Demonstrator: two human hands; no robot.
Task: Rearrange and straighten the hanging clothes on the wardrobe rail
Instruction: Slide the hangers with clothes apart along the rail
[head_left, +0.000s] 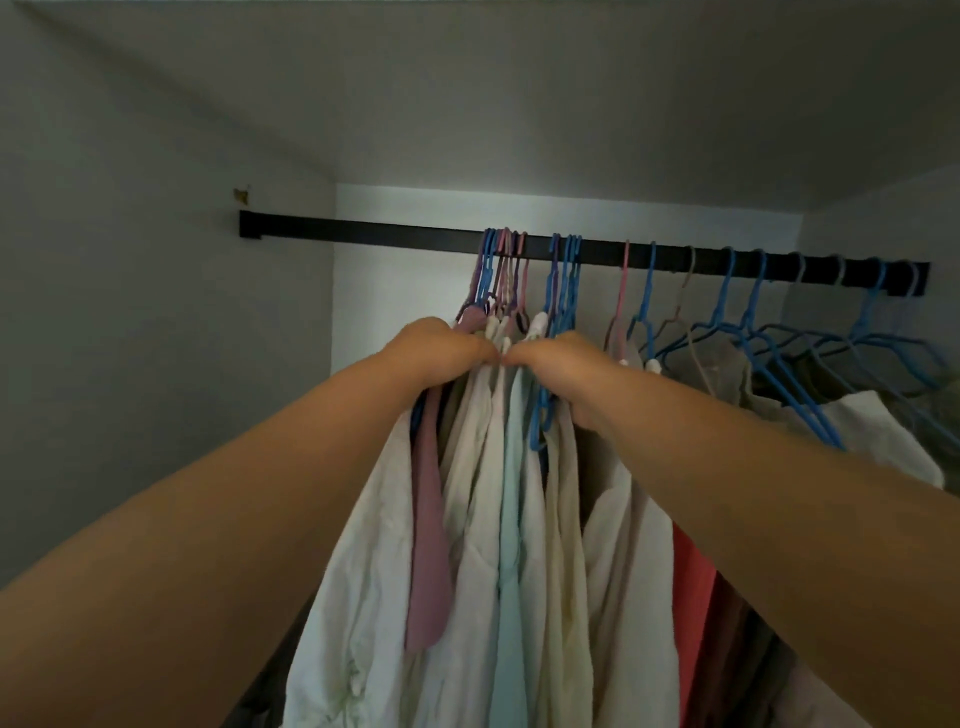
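A black wardrobe rail (395, 236) runs across the top of the closet. A tight bunch of hangers (501, 270) in blue, pink and purple hangs near its middle, carrying pale garments (483, 519): white, mauve, cream and light blue. My left hand (441, 353) grips the top of the left garments just under the hangers. My right hand (561, 364) grips the neighbouring garments by a blue hanger (563, 291). The fingertips of both hands almost meet at the shoulders of the clothes.
Further right, several blue hangers (753, 312) sit spaced out on the rail, with grey, white and red clothes (691, 597) below them. The rail's left stretch is bare up to the side wall (156, 312). The ceiling panel (519, 104) lies close above.
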